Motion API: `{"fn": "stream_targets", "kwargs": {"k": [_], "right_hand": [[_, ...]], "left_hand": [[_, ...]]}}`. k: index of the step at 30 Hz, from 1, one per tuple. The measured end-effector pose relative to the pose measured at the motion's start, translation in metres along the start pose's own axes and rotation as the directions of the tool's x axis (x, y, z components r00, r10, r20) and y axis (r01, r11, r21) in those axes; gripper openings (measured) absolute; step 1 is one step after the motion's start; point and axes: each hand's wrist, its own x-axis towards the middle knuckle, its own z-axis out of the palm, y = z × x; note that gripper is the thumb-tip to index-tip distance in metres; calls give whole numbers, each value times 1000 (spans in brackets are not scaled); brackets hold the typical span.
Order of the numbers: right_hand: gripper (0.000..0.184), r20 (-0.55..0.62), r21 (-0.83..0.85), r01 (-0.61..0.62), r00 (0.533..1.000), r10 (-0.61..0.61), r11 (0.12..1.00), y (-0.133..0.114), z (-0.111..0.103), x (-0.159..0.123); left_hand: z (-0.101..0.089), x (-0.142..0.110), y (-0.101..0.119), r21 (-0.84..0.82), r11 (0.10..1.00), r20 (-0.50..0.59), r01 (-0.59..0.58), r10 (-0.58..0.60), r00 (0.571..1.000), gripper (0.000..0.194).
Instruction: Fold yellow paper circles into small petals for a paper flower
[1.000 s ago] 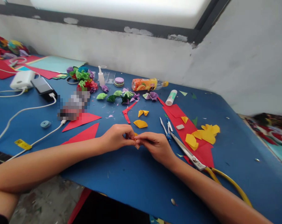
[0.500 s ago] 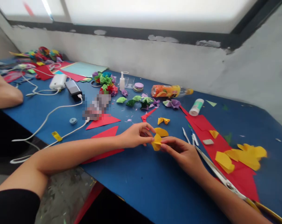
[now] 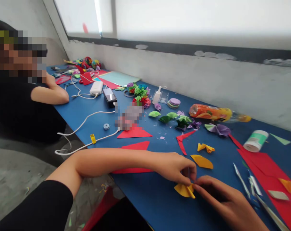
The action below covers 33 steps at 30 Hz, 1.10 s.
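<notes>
My left hand [image 3: 175,168] and my right hand [image 3: 222,200] meet low over the blue table [image 3: 160,205], both pinching a small folded yellow paper piece [image 3: 184,190]. The fingers of each hand are closed on it. A yellow half-circle of paper [image 3: 202,161] lies just beyond my hands, and a crumpled yellow piece [image 3: 205,148] further back. A red paper strip [image 3: 182,141] lies behind those.
Red triangles [image 3: 134,132] lie left of my arm. Folded green and purple paper shapes [image 3: 181,120], an orange bottle [image 3: 210,112], a glue stick [image 3: 254,141], red sheets [image 3: 268,166], scissors blades [image 3: 244,183], a phone [image 3: 110,95] and white cables [image 3: 83,122] are on the table. Another person sits at far left [image 3: 20,93].
The view swung left, bringing the other person into sight. My hands came lower in the picture, still pinching the yellow paper together.
</notes>
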Motion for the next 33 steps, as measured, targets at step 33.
{"fn": "stream_targets", "kwargs": {"k": [33], "right_hand": [[22, 23, -163, 246, 969, -246, 955, 4, -2, 10]], "left_hand": [[4, -11, 3, 396, 918, 67, -16, -12, 998, 26]]}}
